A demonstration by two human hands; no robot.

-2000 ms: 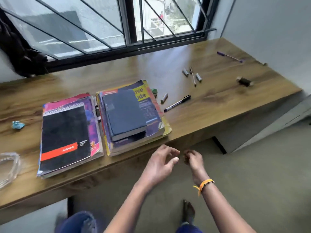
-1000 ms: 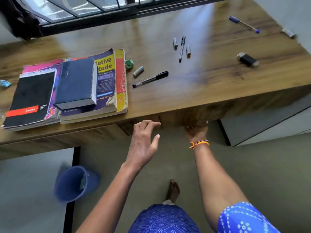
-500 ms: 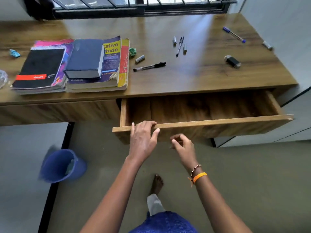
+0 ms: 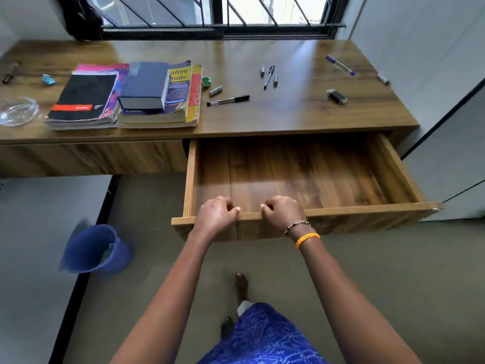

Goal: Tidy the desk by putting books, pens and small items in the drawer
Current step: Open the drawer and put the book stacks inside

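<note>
The drawer (image 4: 288,177) hangs pulled well out from under the right half of the surface (image 4: 288,114), its wooden floor bare as far as can be seen. It looks stiff and fairly heavy. The left hand (image 4: 215,214) and right hand (image 4: 282,210) sit side by side on its front edge, left of centre, each grip curled over the top lip with the fingers hooked inside.

The books are next in size, stacked in two touching piles at the left of the surface. The right pile is a blue hardback (image 4: 144,85) on thick yellow-and-purple paperbacks (image 4: 183,95). That pile is probably heavy and its worn covers floppy, so it is best lifted from beneath with both hands. The left pile has a black spiral notebook (image 4: 84,99) on top and likely bends, so it should be supported flat.

The pens are light, hard and apt to roll: a black pen (image 4: 228,100) just right of the books, a thin pen (image 4: 269,76) between two small caps, and a blue pen (image 4: 340,64) far right. A pinch at mid-barrel suits them. A small black block (image 4: 336,96) and a green scrap (image 4: 206,81) are light enough to pinch.
</note>
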